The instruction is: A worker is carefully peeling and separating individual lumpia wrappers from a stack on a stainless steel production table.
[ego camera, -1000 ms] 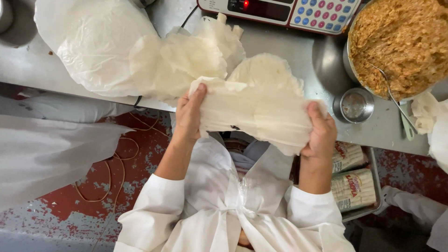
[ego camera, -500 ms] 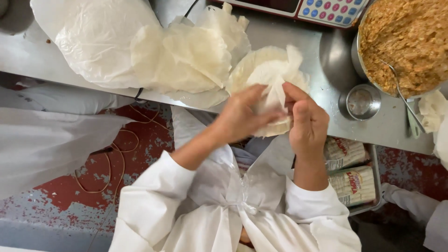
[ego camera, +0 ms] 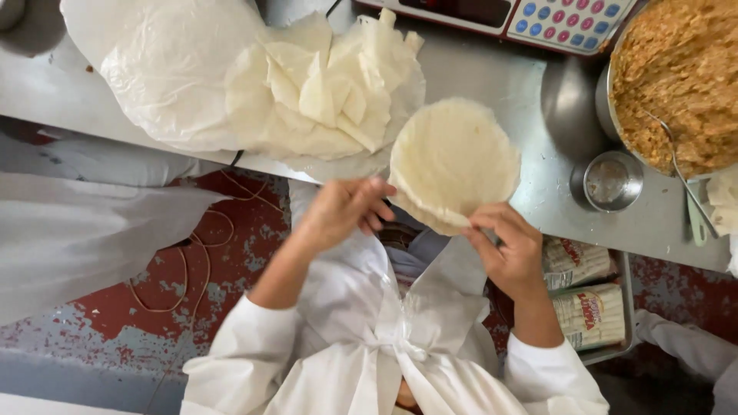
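Thin round pale dough wrapper (ego camera: 453, 161) held flat over steel counter (ego camera: 500, 84) edge. Right hand (ego camera: 511, 250) pinches its near rim; left hand (ego camera: 342, 211), fingers loosely curled, touches the left edge, keeping it spread. Folded wrappers (ego camera: 323, 92) piled beside on plastic sheet (ego camera: 169, 69).

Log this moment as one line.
left hand: touching round wrapper edge | right hand: holding wrapper | beside: wrapper pile, filling bowl

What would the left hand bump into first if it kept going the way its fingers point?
The left hand points across toward the round white wrapper held by the right hand. It would probably meet that wrapper's near edge first, though depth is hard to judge from above.
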